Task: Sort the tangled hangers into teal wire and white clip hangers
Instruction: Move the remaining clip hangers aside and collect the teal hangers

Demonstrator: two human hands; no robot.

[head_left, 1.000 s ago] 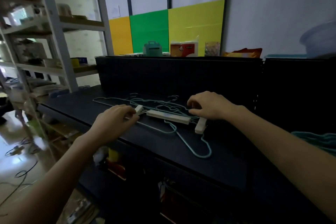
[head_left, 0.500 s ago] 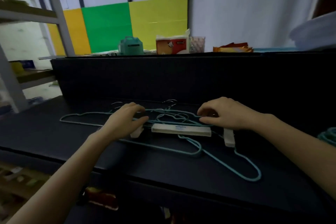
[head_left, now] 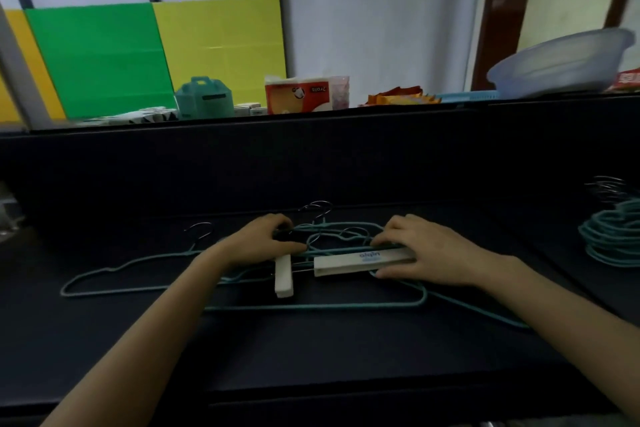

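Found a black table point(head_left: 311, 357) filling the near field at 6 o'clock. Counted two bare forearms, entering from 7 and 5 o'clock, and two hands on the tangle at centre.

Observed the left hand point(head_left: 263, 246) with fingers curled and thumb closed in, pinching teal wire just beyond a white clip point(head_left: 284, 276). Observed the right hand point(head_left: 426, 253) wrapped round the right end of the white bar, fingers over its far edge, thumb on its near edge.

Counted one white clip hanger point(head_left: 360, 262), with one bar and one clip in view, lying in the tangle of teal wire hangers point(head_left: 311, 305) at table centre. Counted three metal hooks point(head_left: 199, 231) at the tangle's 11 and 12 o'clock. Could not settle the number of teal frames, owing to overlap.

Logged one separate pile of teal hangers point(head_left: 613, 239) at 3 o'clock, well apart from the tangle.

Beyond, on a raised ledge at 12 o'clock, counted one teal box point(head_left: 204, 99), one tissue pack point(head_left: 304, 95), a few orange snack packets point(head_left: 398, 99) and, at 2 o'clock, one pale basin point(head_left: 561, 62). Logged three coloured panels point(head_left: 97, 59) against the wall at 11 o'clock: orange, green, yellow.
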